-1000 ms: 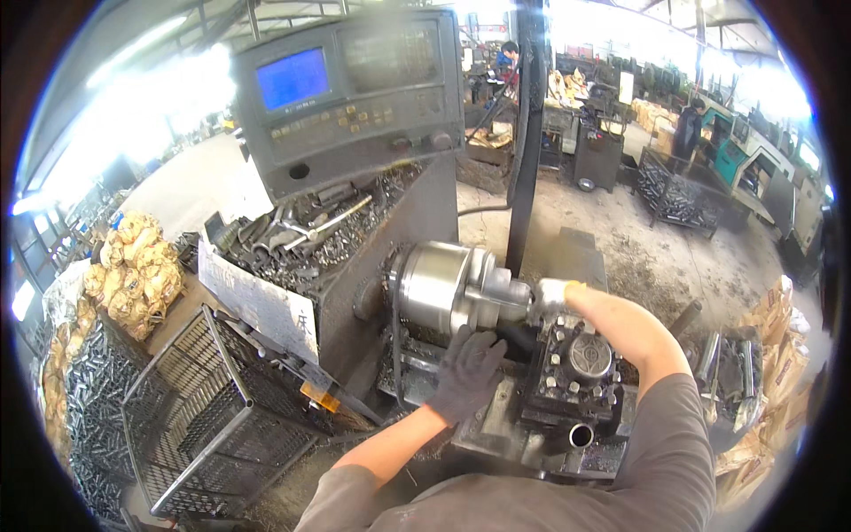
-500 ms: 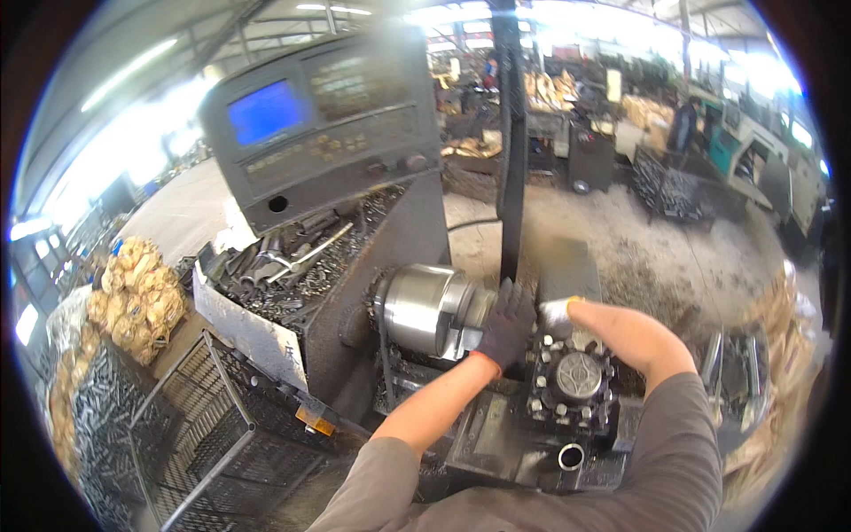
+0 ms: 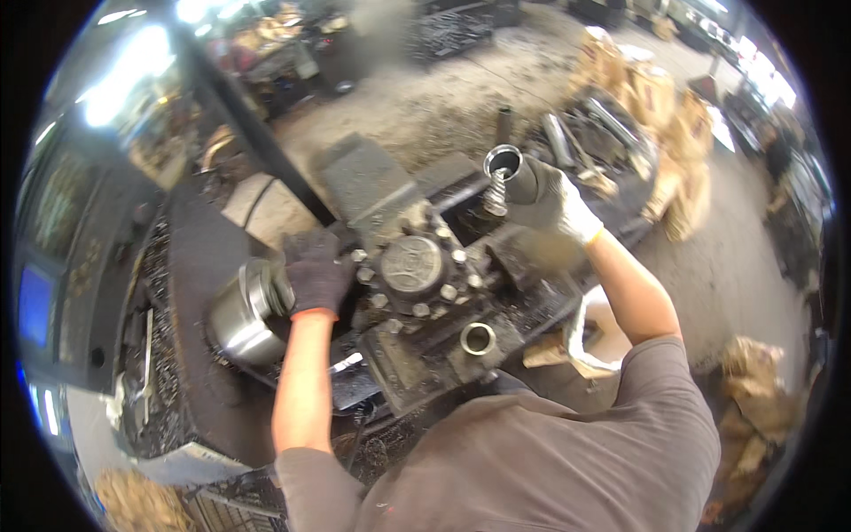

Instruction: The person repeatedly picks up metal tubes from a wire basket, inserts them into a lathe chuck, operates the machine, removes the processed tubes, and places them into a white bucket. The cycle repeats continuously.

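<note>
My left hand (image 3: pixel 316 270), in a dark glove with an orange cuff, lies against the front of the shiny steel lathe chuck (image 3: pixel 248 324). Its fingers look stretched out; what lies under the palm is hidden. Out to the right, my right hand (image 3: pixel 557 206), in a pale glove with dark-coated fingers, is closed at a metal tube (image 3: pixel 503 160) with a bright round rim. A twisted, shiny metal piece (image 3: pixel 495 195) shows just below that rim. Between my hands sits the round-topped tool turret (image 3: pixel 411 263) with bolts around it. A metal ring (image 3: pixel 478 339) stands on the machine nearer me.
Metal bars and tools (image 3: pixel 589 133) lie on a surface beyond my right hand. Brown sacks (image 3: pixel 651 93) stand at the right. A dark post (image 3: pixel 257 133) rises behind the chuck, and the control panel (image 3: pixel 66 230) is at far left. Metal chips (image 3: pixel 146 355) fill a tray.
My view has swung to the right and down. My right hand has moved from behind the turret out to the right, now with the tube. My left hand stays by the chuck.
</note>
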Demonstrator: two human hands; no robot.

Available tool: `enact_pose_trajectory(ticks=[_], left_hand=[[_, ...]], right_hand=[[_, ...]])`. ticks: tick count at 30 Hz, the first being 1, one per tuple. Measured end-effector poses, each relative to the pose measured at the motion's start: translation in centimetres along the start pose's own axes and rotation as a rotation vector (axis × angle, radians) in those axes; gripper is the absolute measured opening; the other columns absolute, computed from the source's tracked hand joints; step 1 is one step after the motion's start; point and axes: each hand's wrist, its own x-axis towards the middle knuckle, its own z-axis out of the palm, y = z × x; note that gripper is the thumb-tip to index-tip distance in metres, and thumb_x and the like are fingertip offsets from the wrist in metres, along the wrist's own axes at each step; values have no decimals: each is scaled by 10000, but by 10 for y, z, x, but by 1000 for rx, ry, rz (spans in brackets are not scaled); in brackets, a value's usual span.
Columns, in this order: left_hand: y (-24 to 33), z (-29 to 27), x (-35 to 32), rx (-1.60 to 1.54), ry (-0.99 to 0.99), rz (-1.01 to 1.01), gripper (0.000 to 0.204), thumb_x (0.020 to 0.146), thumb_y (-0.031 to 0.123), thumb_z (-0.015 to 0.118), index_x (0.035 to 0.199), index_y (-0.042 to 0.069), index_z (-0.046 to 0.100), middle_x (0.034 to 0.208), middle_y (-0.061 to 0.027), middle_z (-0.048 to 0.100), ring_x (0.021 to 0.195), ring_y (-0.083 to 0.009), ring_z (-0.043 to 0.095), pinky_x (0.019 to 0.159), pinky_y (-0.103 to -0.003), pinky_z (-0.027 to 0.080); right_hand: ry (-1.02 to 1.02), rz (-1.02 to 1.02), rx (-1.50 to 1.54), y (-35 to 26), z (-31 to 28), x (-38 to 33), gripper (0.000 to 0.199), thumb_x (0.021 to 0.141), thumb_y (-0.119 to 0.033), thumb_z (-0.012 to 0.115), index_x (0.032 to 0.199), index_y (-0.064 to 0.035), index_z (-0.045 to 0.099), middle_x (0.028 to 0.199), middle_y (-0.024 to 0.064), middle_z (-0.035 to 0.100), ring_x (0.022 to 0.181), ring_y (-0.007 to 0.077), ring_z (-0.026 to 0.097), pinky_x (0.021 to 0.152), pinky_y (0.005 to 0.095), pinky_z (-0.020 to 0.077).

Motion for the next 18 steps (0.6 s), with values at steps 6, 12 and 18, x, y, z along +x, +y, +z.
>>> enact_pose_trajectory(ticks=[6,12,18], left_hand=[[85,-124,44,-1275,-253,143,683,916,364,836,1449,6,604,1335,-122,695,1179,-231,676,1055,-371,533],[213,-128,53,-1672,-746,267,370,1075,285,656,1324,14,700,1273,-110,742,1133,-192,699,989,-348,557],[61,-52,139,-676,328,519,402,1031,-4,587,1412,96,664,1202,-163,761,1049,-259,742,960,-367,590]], right_hand=[[-184,168,131,-9,-67,-105,520,710,-147,836,1195,-29,691,1009,150,768,899,244,742,817,406,581],[-427,278,109,19,-69,-179,417,741,-136,828,1109,-9,679,817,89,735,758,205,732,672,374,566],[-413,751,-471,224,-67,-243,394,851,-259,756,1203,-82,742,1002,163,771,919,280,738,843,423,563]])
